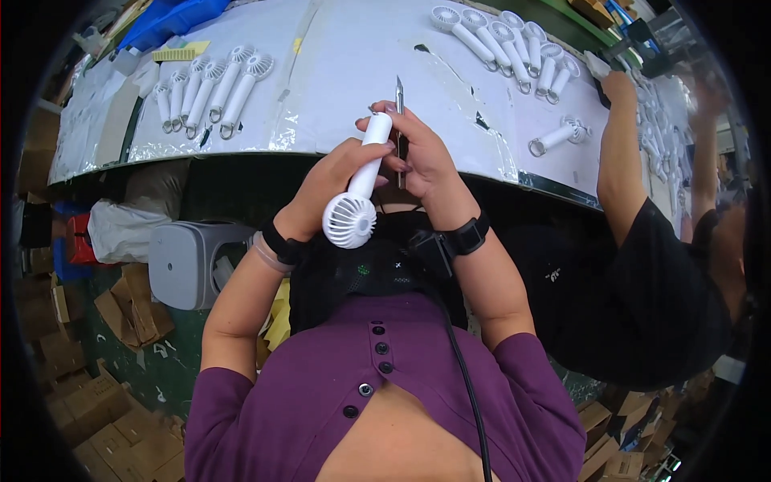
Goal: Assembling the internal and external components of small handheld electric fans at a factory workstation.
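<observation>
A white handheld fan (372, 165) is tilted in front of me, its round grille toward my body and its handle end pointing away. My left hand (333, 173) is closed around the handle from the left side. Between the fingers of my right hand (424, 153) stands a slim metal craft knife (400, 108), its pointed blade facing away from me. The right fingertips also reach the handle's far end, where a small metal piece shows. Both hands are just off the table's near edge.
Several white fans (213, 84) lie in a row on the white-covered table (337, 80) at left, and more fans (502, 40) lie at far right. A single fan (560, 136) rests near a co-worker's arm (622, 153). A grey stool (193, 265) stands below left.
</observation>
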Tool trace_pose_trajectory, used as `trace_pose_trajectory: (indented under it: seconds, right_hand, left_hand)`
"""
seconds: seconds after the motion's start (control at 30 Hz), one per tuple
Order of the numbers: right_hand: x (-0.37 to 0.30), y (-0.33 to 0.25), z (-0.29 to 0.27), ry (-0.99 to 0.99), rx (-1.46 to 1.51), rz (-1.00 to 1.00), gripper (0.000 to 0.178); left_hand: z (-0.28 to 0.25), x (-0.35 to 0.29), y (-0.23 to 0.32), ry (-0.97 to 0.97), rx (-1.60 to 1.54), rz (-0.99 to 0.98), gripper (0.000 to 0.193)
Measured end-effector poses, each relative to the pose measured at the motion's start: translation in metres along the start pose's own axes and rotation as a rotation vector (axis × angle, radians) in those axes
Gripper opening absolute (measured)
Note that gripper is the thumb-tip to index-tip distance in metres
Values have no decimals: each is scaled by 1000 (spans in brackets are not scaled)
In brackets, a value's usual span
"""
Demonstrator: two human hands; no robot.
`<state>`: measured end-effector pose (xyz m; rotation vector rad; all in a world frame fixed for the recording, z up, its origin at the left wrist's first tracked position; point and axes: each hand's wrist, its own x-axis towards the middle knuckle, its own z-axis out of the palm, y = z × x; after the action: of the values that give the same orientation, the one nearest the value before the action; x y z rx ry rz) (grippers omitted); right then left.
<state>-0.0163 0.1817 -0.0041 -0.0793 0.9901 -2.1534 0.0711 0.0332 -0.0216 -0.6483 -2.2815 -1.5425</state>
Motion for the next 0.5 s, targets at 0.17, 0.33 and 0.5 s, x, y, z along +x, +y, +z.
trace_pose_trajectory:
  seconds: [0.17,0.33,0.5]
  right_hand:
    - [-9,-1,0,33,-6,4,19]
    - [-18,12,6,23,-204,42,19]
    - [-25,18,14,98,-385,-41,20]
  left_hand:
    - [4,-10,3,53,-374,-223,49]
    - [18,-14,31,93,-1063,-771,48]
    - [22,-27,28,-6,-615,-588,42]
